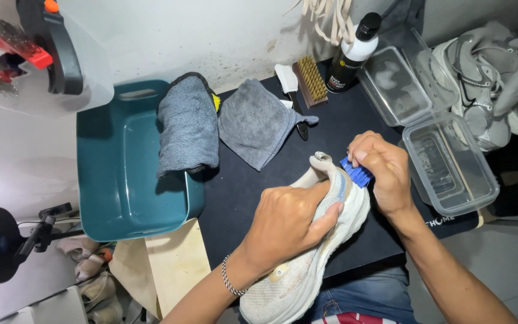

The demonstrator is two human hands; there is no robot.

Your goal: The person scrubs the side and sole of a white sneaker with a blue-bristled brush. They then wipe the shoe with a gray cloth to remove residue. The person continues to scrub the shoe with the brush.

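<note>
Cream shoe (298,270) sits nearest, over the black table's (241,186) front edge, with the left hand (286,222) wrapped tight around its upper. Left of the shoe stands a teal tub (121,174) with a grey towel (187,123) on its rim. Right of the shoe's heel, the right hand (382,168) has its grip closed on a blue brush (355,172) touching the shoe, near a clear box (448,165).

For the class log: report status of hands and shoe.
Left hand grips pale shoe. Right hand presses blue brush against it. Nothing blocking.
</note>
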